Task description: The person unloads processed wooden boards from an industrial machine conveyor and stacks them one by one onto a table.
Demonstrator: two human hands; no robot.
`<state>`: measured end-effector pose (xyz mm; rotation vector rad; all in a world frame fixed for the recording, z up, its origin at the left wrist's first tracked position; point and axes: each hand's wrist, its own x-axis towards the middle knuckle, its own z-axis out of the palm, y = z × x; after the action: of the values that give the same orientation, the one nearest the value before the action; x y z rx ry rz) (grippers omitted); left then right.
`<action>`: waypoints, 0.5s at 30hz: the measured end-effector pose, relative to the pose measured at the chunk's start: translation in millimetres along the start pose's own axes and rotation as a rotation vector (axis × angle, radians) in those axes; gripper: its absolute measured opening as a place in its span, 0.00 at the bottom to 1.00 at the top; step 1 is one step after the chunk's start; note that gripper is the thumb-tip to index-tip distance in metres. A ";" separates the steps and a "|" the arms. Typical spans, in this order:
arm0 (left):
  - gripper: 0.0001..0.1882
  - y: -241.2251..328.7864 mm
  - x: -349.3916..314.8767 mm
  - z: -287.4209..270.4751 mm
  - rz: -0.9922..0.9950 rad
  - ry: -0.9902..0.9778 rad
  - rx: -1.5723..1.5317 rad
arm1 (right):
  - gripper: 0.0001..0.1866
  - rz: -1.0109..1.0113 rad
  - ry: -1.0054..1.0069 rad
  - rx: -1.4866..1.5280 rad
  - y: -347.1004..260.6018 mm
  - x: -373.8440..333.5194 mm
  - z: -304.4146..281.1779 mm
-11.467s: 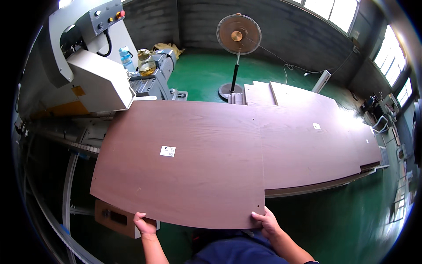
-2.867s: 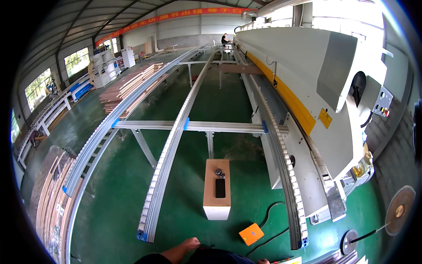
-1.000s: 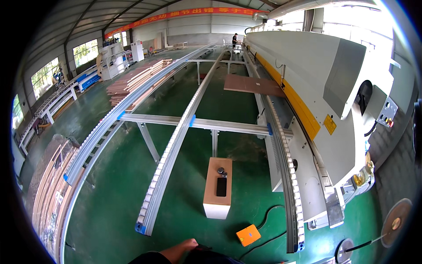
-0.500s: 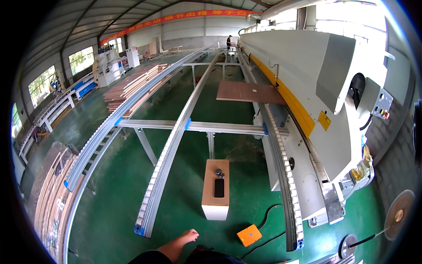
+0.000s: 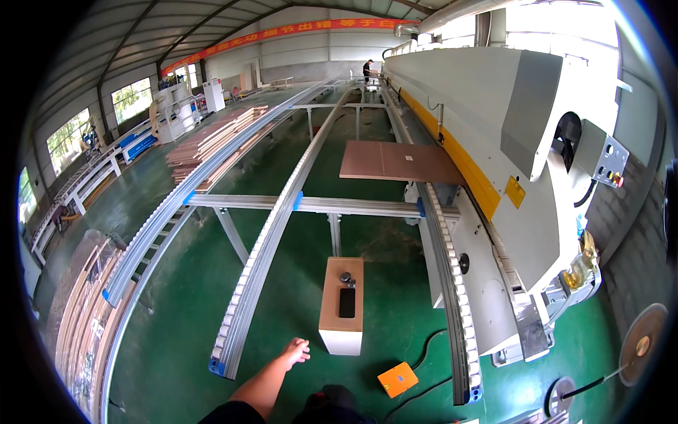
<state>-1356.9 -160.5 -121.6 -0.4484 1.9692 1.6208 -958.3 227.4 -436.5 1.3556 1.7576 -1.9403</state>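
Note:
My left hand (image 5: pixel 295 351) reaches forward over the green floor, its fingers loosely bent and slightly apart, holding nothing. Nearest to it stands a small pedestal (image 5: pixel 340 343) with a white front and a brown top. A black phone (image 5: pixel 347 303) lies on that top, with a small dark round object (image 5: pixel 345 277) just beyond it. Farther off, a flat brown panel (image 5: pixel 399 161) rests on the right-hand roller rail beside the long machine, out of my hand's reach. My right hand is out of view.
Long roller rails (image 5: pixel 272 237) run away from me, joined by a crossbar (image 5: pixel 353 205). The white machine (image 5: pixel 459 92) lines the right side. An orange box (image 5: pixel 398 380) with a cable sits on the floor. Stacked boards (image 5: pixel 212 145) lie left; another person (image 5: pixel 368 69) stands far off.
The brown panel has come nearer along the rail. My left hand has moved forward and slightly left, its fingers loosening from a more closed shape. The far person leans more.

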 end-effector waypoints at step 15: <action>0.29 197.9 140.9 -20.7 0.169 0.078 -0.316 | 0.12 -0.135 -0.110 0.173 -344.0 -112.0 101.2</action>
<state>-1586.3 -125.3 -47.0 -0.4807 1.8523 2.0646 -1174.8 188.5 -131.9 1.1818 1.7038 -2.2394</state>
